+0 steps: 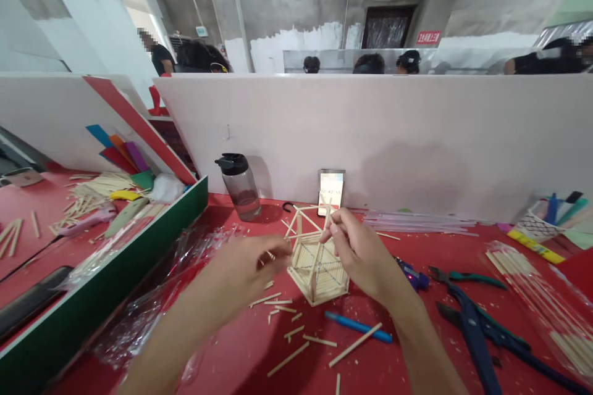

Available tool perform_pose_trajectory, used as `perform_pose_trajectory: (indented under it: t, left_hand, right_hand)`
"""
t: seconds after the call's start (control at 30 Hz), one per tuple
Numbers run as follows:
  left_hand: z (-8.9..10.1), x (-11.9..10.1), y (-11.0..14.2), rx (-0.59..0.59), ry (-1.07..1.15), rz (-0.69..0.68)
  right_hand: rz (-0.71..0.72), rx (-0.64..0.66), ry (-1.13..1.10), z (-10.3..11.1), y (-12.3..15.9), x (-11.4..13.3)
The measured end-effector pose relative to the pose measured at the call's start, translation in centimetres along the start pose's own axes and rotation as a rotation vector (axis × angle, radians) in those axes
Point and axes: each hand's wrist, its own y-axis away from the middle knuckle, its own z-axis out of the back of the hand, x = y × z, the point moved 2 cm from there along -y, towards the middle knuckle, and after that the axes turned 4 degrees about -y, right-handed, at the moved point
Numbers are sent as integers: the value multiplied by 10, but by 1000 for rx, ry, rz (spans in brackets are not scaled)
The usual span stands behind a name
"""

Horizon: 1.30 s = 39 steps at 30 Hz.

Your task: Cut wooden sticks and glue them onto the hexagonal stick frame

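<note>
A small hexagonal frame of thin wooden sticks (319, 284) stands on the red table, with upright posts and sticks joining their tops. Its base is a floor of sticks laid side by side, marked with dark lines. At the upper right of the frame, my right hand (359, 250) pinches a wooden stick (328, 215) between thumb and fingers. My left hand (254, 262) is beside the frame's left side, fingers bent and apart from the thumb; I see nothing held in it, and cannot tell whether its fingertips touch the frame.
Cut stick pieces (287, 359) and a blue pen (359, 327) lie in front. Pliers (467, 321), a purple-blue tool (412, 274) and bagged sticks (537, 296) are at right. A water bottle (238, 188) and a lit phone (330, 188) stand by the white partition (370, 136). Crumpled plastic (157, 296) lies left.
</note>
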Motion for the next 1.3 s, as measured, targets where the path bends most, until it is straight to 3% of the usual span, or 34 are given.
perform_pose_trajectory:
  t: [0.1, 0.27, 0.53, 0.63, 0.7, 0.83, 1.1, 1.3]
  left_hand:
    - [-19, -21, 0, 86, 98, -59]
    - [-37, -31, -1, 40, 1, 71]
    - [-43, -35, 1, -94, -178, 8]
    - [-43, -36, -1, -86, -124, 28]
    - [-43, -36, -1, -75, -49, 59]
    - [-43, -35, -1, -47, 44, 152]
    - [-43, -30, -8, 44, 224, 251]
    - [-38, -31, -15, 69, 131, 247]
  right_hand:
    - [-43, 18, 8, 1, 2, 1]
    - [-61, 105, 89, 0, 5, -1]
    - [-42, 235, 20, -4, 12, 8]
    - [-62, 352, -119, -11, 11, 3]
    - [-155, 394, -239, -17, 10, -3]
    - [-308, 357, -343, -27, 5, -9]
    - [-212, 297, -236, -34, -2, -14]
    - [-209, 274, -146, -34, -3, -11]
